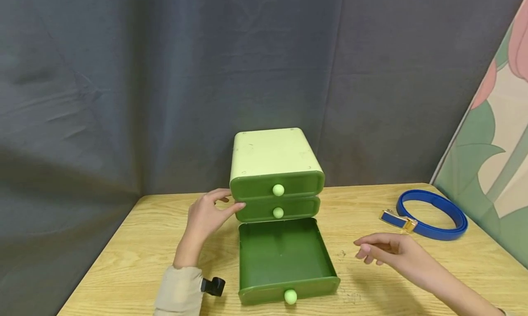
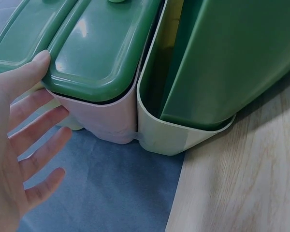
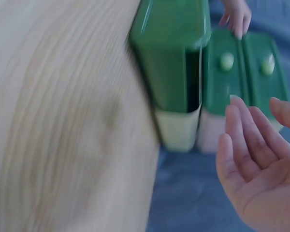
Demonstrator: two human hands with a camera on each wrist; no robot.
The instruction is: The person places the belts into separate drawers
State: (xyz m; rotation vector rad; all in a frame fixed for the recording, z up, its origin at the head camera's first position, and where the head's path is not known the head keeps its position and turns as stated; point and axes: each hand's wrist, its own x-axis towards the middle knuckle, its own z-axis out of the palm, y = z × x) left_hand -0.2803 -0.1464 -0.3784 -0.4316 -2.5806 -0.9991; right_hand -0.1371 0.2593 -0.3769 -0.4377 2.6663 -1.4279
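Observation:
A small drawer cabinet with a pale yellow top stands on the table, its drawer fronts green with round light-green knobs. The bottom drawer is pulled out and holds nothing. At the cabinet's left side is my left hand, its thumb touching the edge of the middle drawer front. The left wrist view shows the other fingers spread and loosely bent along that side. My right hand hovers over the table to the right of the open drawer, fingers relaxed, holding nothing.
A coiled blue belt with a gold-coloured buckle lies at the table's right. Behind the wooden table hangs a dark grey curtain. A panel with a flower pattern stands along the right edge.

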